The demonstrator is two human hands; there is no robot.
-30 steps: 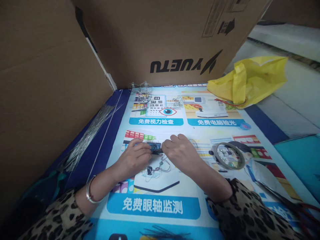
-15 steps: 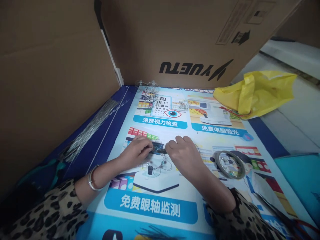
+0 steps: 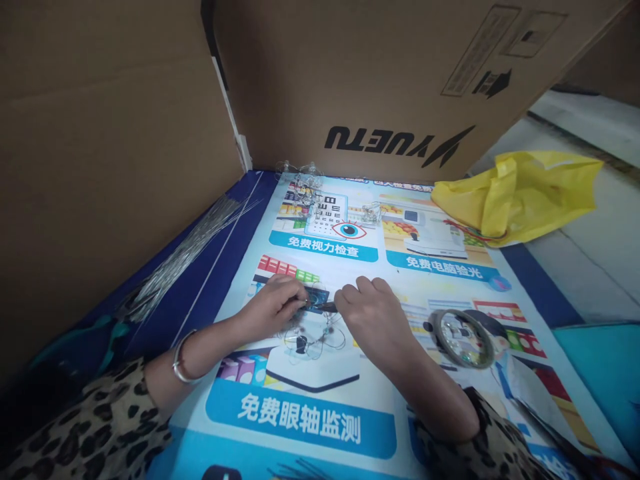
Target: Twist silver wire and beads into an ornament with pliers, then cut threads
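Note:
My left hand [image 3: 275, 308], with a silver bangle at the wrist, pinches a thin piece of wire between thumb and fingertips. My right hand [image 3: 376, 319] is wrapped round a dark, pointed pair of pliers [image 3: 328, 307]; its handles are hidden in the fist. The pliers' tip points left and sits close to the left fingertips. Below and between both hands hangs or lies a looped wire piece with small beads [image 3: 316, 341]. Whether the tip touches the wire is too small to tell.
On the left lies a bundle of straight silver wires [image 3: 185, 259]. Beaded wire pieces [image 3: 306, 181] are at the back. A round dish of beads [image 3: 445, 352], scissors [image 3: 547, 427] and a yellow bag [image 3: 543, 193] are on the right. Cardboard [image 3: 350, 67] walls off the back and left.
The view has shifted slightly. Both hands keep nearly the same hold and place; the right hand and pliers sit very slightly further right and lower.

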